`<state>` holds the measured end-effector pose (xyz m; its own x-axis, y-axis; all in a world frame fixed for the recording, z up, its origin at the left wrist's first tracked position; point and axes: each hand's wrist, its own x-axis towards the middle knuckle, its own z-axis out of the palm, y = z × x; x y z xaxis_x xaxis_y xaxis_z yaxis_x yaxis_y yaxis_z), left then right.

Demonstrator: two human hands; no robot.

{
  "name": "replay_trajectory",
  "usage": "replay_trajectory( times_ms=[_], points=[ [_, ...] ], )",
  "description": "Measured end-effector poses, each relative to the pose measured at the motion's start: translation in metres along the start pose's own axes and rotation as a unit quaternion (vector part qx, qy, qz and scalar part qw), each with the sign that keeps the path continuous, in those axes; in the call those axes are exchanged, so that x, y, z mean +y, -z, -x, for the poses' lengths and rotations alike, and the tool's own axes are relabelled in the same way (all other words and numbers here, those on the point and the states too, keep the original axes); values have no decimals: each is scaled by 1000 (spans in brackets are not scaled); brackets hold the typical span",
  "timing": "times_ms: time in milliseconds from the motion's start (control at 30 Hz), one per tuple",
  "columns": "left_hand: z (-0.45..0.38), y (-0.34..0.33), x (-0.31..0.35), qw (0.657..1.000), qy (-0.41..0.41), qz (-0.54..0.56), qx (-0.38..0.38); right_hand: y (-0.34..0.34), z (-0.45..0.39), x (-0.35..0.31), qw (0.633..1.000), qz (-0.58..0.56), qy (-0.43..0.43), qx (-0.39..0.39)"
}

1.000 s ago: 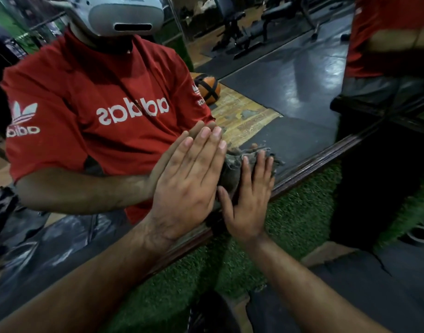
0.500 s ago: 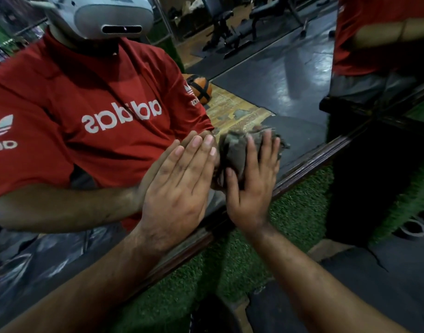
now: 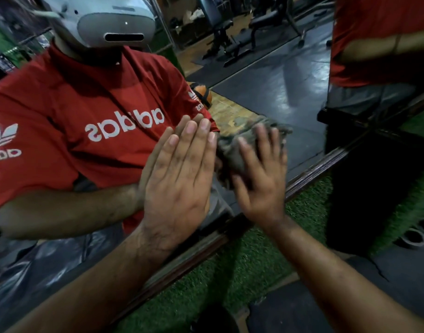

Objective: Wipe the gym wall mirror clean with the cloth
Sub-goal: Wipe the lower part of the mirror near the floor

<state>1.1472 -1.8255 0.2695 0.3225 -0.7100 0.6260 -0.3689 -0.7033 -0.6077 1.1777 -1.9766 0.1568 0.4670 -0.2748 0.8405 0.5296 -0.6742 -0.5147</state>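
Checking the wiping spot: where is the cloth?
Head view, right of centre: the cloth is pressed against the mirror under the right hand, beside the left hand.

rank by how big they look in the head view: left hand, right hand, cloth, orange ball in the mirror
1. left hand, nearer the camera
2. right hand
3. cloth, partly hidden under the right hand, so unsure
4. orange ball, mostly hidden behind the sleeve

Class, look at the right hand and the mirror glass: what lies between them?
In the head view, a crumpled grey cloth lies between the right hand and the mirror, pressed flat by straight fingers.
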Motion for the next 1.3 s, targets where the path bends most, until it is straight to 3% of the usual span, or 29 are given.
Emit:
replay_trajectory(
  times_ms=[67, 100, 233, 267, 367, 400, 500, 533, 667, 700, 800, 867, 967, 1000, 1100, 1233, 1300],
  points=[
    [-3, -3, 7, 1000, -1, 7, -8, 0, -19, -4, 986, -55, -143, 67],
    [-4, -5, 11, 1000, 3, 15, -10, -2, -25, -13, 982, -61, -167, 65],
    [-9, -11, 19, 1000, 9, 24, -2, -5, 10, 4, 1000, 8, 22, -21],
    [-10, -12, 21, 1000, 5, 25, -3, -4, 17, 14, 1000, 13, -2, -10],
    [-16, -16, 25, 1000, -12, 27, -5, -7, 6, 7, 975, -56, -200, 72],
    [-18, -17, 26, 1000, -15, 28, -3, -9, 4, 0, 975, -65, -202, 60],
    [-24, -21, 29, 999, -33, 29, -2, -8, 34, 28, 1000, 3, -13, -15],
    [-25, -23, 31, 999, -40, 29, -4, -6, 45, 42, 1000, 18, -2, -25],
    [-28, -31, 37, 998, -52, 30, -17, -18, 55, 13, 972, -60, -223, 38],
    [-28, -32, 37, 998, -58, 25, -24, -23, 61, 0, 976, -63, -208, 17],
    [-26, -33, 40, 995, -77, 34, -44, -24, 90, 19, 999, 3, -21, -42],
    [-24, -32, 43, 995, -81, 33, -48, -20, 86, 37, 998, 15, -53, -23],
    [-30, -32, 44, 996, -70, 34, -35, -18, 44, 20, 967, -51, -242, 60],
    [-35, -32, 43, 997, -66, 33, -30, -18, 38, 15, 966, -56, -245, 57],
    [-45, -33, 41, 998, -59, 24, -21, -7, 43, 39, 994, -14, -108, 13],
    [-49, -30, 38, 997, -60, 34, -19, 4, -15, 35, 961, -72, -248, 103],
    [-50, -20, 32, 997, -40, 59, -3, 5, -31, 13, 988, -59, -134, 51]
  ],
)
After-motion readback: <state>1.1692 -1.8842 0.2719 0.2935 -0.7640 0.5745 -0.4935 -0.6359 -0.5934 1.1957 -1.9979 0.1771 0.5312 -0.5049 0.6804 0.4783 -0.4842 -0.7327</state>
